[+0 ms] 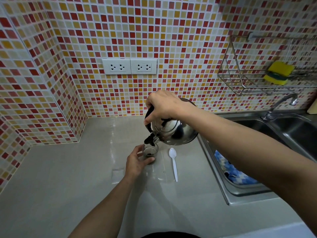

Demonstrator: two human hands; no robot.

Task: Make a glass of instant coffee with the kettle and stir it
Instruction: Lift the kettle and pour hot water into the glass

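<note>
A steel kettle [175, 133] with a black handle is tilted forward, and my right hand [163, 105] grips that handle from above. Its black-tipped spout hangs just over a small clear glass [151, 154] that stands on the grey counter [68, 177] with dark coffee at its bottom. My left hand [136, 162] wraps around the glass from the left side. A white plastic spoon [173, 162] lies on the counter to the right of the glass, bowl pointing away from me.
A torn clear sachet [118, 175] lies left of my left wrist. At right is a steel sink [274, 152] holding a blue-and-white cloth [235, 170], with a tap [281, 105] behind. A wire rack [260, 78] with a yellow sponge and two sockets [129, 66] are on the tiled wall.
</note>
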